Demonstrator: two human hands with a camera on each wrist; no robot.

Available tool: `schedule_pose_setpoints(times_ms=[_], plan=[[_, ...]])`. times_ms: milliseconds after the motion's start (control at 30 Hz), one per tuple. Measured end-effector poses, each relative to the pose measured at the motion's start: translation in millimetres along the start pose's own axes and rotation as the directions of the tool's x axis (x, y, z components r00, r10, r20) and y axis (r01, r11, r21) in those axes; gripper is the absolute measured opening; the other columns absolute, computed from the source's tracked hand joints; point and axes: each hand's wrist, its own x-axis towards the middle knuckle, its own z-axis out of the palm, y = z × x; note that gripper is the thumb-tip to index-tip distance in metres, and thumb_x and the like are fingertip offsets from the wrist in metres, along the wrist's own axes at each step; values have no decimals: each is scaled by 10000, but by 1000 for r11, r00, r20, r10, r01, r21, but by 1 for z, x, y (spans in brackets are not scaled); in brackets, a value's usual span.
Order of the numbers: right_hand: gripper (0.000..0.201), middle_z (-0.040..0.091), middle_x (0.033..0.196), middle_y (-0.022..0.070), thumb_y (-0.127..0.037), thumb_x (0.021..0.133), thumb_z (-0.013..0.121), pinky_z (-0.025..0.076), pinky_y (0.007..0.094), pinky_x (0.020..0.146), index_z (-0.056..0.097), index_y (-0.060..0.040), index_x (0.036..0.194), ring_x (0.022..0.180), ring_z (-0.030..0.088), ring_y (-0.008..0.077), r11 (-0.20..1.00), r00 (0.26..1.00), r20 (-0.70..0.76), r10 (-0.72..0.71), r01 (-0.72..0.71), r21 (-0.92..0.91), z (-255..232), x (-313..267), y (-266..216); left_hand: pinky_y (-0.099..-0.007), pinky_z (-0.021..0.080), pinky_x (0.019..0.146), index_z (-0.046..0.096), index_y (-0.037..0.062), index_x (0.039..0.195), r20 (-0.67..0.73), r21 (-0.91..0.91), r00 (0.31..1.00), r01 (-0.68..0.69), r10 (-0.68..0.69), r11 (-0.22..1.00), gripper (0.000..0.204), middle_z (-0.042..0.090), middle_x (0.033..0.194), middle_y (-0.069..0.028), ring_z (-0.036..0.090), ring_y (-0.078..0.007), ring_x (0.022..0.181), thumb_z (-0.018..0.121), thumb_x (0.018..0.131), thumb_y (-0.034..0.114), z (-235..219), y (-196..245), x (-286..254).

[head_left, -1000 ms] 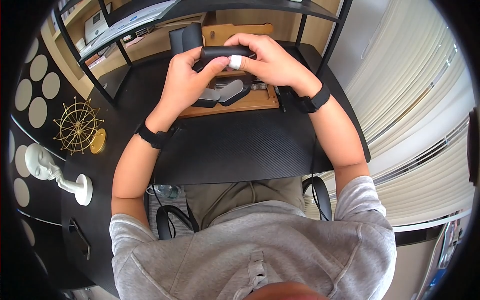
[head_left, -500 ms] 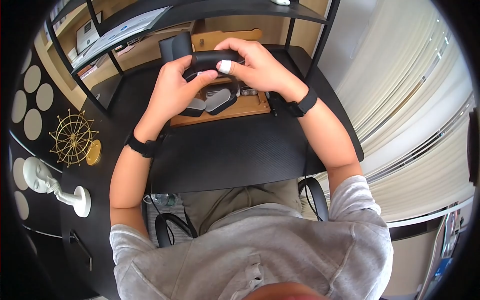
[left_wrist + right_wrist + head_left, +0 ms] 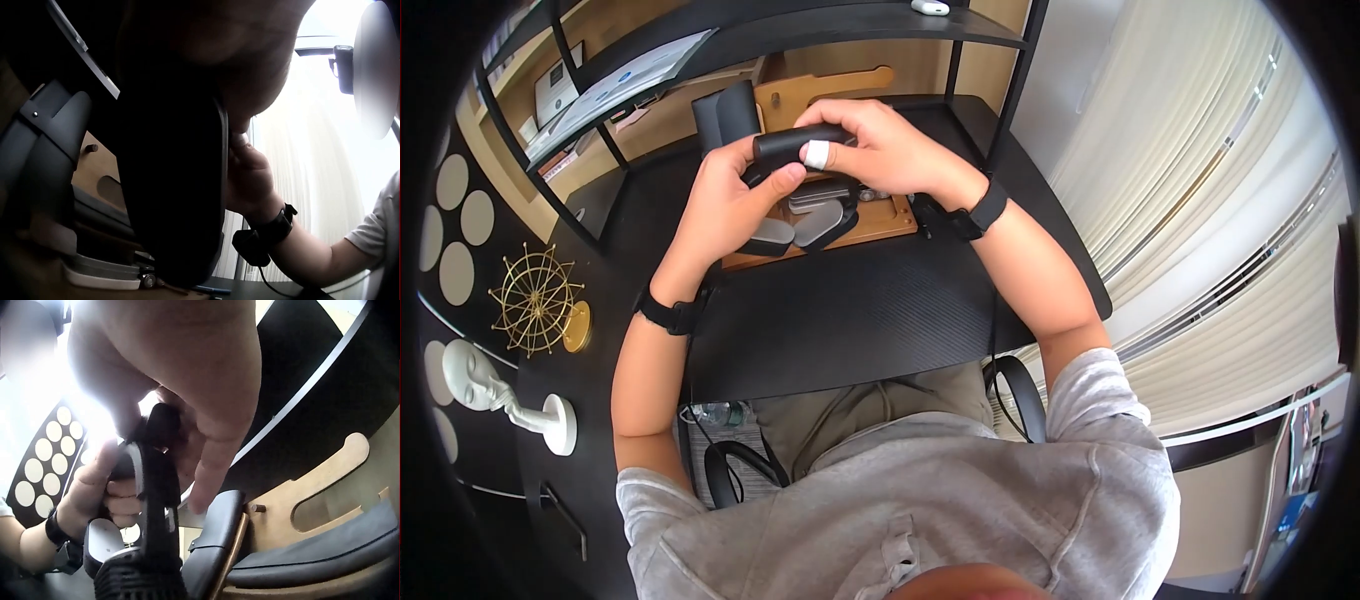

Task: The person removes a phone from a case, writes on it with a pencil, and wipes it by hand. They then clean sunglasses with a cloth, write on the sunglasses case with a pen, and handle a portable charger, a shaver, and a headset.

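Observation:
A pair of black headphones [image 3: 778, 147] with grey oval faces on the ear cups [image 3: 818, 225] is held up in front of the person, overlapping a wooden desk organizer [image 3: 890, 218] in the head view. My left hand [image 3: 725, 205] grips the left part of the headband, thumb on the near side. From the right, my right hand [image 3: 880, 148] pinches the band; white tape [image 3: 817, 153] wraps its thumb. Seen from the right wrist, a dark slim arm [image 3: 153, 494] of the headphones runs downward below the fingers. A large dark shape fills the middle of the left wrist view.
The organizer has an upright wooden back panel [image 3: 850, 84] and a dark leather-like flap [image 3: 725, 118]. A black shelf [image 3: 880, 30] spans the back of the desk [image 3: 850, 310]. To the left stand a gold wheel ornament [image 3: 538, 300] and a white face sculpture [image 3: 475, 375].
The head view has shifted, so the scene sits lower and further left. Both hands have brought the headphones slightly nearer the body, tilting the band, with their hold kept.

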Motion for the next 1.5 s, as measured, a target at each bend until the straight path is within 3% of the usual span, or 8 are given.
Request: schedule_pose_setpoints(times_ms=[33, 167, 567, 667, 900, 1200, 1400, 1500], plan=[[278, 609, 762, -10, -277, 1021, 660, 431, 228, 429, 642, -50, 1181, 512, 548, 57, 989, 989, -43, -141, 139, -41, 5, 4, 17, -266, 534, 829, 700, -28, 1161, -32, -13, 999, -24, 24, 1000, 274, 719, 974, -16, 633, -76, 900, 719, 987, 183, 3, 1, -1], [276, 575, 705, -8, -283, 1022, 655, 424, 234, 399, 636, -42, 1157, 470, 545, 71, 995, 994, -79, -72, 66, -75, 3, 4, 1, -262, 534, 791, 724, -17, 1131, -125, -125, 992, -32, 16, 992, 302, 751, 946, -43, 661, -77, 871, 750, 967, 236, 7, -1, 0], [250, 701, 843, 45, -199, 1005, 686, 541, 225, 564, 661, -12, 1169, 659, 694, 94, 965, 966, -138, -217, 191, -182, 12, 10, 15, -260, 540, 838, 705, -35, 1129, -75, -183, 997, -27, 13, 983, 318, 751, 1000, -70, 674, -87, 920, 773, 951, 220, 0, -7, 3], [262, 724, 923, 63, -183, 1005, 690, 577, 229, 654, 661, 7, 1184, 758, 725, 102, 997, 992, -114, 50, -43, 63, 11, 3, 0, -261, 547, 867, 664, -40, 1203, -80, -281, 997, -36, 14, 959, 374, 751, 1027, -88, 690, -103, 946, 782, 943, 201, 0, -11, 5], [277, 726, 1016, 79, -137, 1015, 674, 622, 246, 715, 659, 30, 1236, 802, 716, 109, 937, 997, -62, 41, -17, 350, 13, 7, 12, -254, 557, 850, 572, -53, 1295, -119, -288, 990, -101, 69, 952, 426, 747, 1031, -130, 707, -122, 933, 749, 952, 128, 4, 5, 2], [323, 725, 1012, 68, -171, 1005, 691, 619, 250, 713, 655, 28, 1258, 804, 710, 100, 971, 996, -80, 31, -11, 240, 10, 3, 3, -254, 545, 819, 641, -53, 1175, -103, -205, 992, -92, 72, 974, 345, 753, 990, -77, 680, -83, 921, 758, 959, 189, 1, 2, 1], [291, 725, 967, 53, -159, 986, 711, 587, 222, 700, 681, -2, 1229, 789, 698, 86, 985, 985, -131, -110, 91, -144, 4, 0, -7, -239, 546, 795, 634, -39, 1201, -50, -99, 993, -110, 106, 989, 352, 752, 986, -83, 677, -87, 906, 777, 938, 145, -4, 5, -2], [305, 721, 931, 16, -168, 972, 732, 553, 214, 665, 686, 1, 1222, 776, 657, 48, 995, 986, -148, -76, 84, 50, 6, 0, 5, -240, 553, 786, 626, -42, 1212, -134, -166, 981, -162, 140, 973, 385, 750, 982, -84, 681, -90, 894, 804, 910, 119, 5, 3, -1]])
